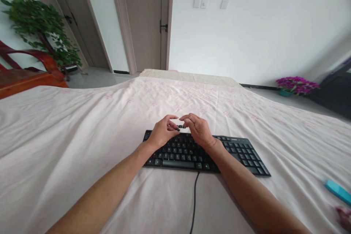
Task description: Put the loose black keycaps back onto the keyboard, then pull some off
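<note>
A black keyboard (181,163) lies on a pale pink flowered sheet, its space bar side towards me. My left hand (163,131) is over its upper left part, and a small black keycap (177,129) is pinched at the thumb and fingertips. Facing it, my right hand (197,128) hovers above the keyboard's top edge. Its index finger and thumb are bent and apart, with nothing visible between them. Beyond the top edge, between the hands, sit loose black keycaps (180,126) on the sheet. Both forearms cover part of the keys.
The sheet (95,146) has folds and spreads to all sides. A black cable (194,201) runs from the keyboard towards me. At the right lie a turquoise object (338,191) and a blurred dark red thing (343,216). A wooden chair (35,69) stands at the left.
</note>
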`<state>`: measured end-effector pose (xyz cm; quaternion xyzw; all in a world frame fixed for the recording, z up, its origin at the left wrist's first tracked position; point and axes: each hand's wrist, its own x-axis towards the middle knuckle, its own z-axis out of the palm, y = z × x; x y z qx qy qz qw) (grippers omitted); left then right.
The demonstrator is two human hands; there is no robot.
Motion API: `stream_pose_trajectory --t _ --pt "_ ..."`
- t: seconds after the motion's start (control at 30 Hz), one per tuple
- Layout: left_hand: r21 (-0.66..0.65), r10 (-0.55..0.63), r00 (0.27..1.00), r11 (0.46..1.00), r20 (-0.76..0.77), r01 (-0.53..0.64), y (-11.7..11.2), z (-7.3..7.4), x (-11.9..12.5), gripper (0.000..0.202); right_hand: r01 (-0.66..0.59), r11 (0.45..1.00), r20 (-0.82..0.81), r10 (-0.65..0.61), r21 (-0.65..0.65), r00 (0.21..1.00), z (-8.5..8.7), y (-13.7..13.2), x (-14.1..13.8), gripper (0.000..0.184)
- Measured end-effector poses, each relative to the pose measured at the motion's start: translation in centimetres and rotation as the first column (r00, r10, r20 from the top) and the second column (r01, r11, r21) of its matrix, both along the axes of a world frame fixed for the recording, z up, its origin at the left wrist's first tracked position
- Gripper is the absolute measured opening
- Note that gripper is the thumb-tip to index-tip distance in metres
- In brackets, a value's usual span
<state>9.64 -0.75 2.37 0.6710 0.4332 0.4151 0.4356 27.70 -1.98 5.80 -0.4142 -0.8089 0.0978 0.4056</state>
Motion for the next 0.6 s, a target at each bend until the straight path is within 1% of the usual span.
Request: stream_pose_trajectory --t 0.03,0.1,0.2,0.3,0.4,0.5,0.6 --pt "-0.001 0.008 1.0 1.0 0.022 -0.008 0.1 -0.1 0.0 0.053 0.0 0.998 0.019 0.001 -0.058 1.0 0.0 0.2 0.0 0.035" --pt "0.005 0.023 0.998 1.0 0.051 -0.023 0.2 -0.3 -0.1 0.056 0.015 0.993 0.085 -0.005 -0.114 0.996 0.0 0.4 0.0 0.035" --pt "0.015 0.034 0.996 0.999 0.088 -0.035 0.4 -0.5 -0.3 0.059 0.075 0.989 0.201 -0.048 -0.127 0.978 -0.1 0.5 -0.2 0.024" --pt "0.011 0.028 0.993 0.999 0.115 -0.03 0.3 -0.6 -0.2 0.059 0.108 0.984 0.231 -0.073 -0.142 0.97 -0.3 0.4 -0.4 0.014" --pt "0.005 0.028 0.992 1.0 0.121 -0.028 0.2 -0.5 -0.1 0.06 0.11 0.982 0.246 -0.071 -0.151 0.967 -0.4 0.4 -0.4 0.015" --pt "0.013 0.018 0.993 1.0 0.115 -0.019 0.2 -0.2 -0.3 0.063 0.126 0.979 0.261 -0.081 -0.16 0.962 0.0 0.6 -0.1 0.017" --pt "0.034 0.026 0.996 0.999 0.081 -0.029 0.7 0.5 -1.3 0.067 0.208 0.967 0.293 -0.158 -0.148 0.943 0.6 1.2 1.0 0.018"
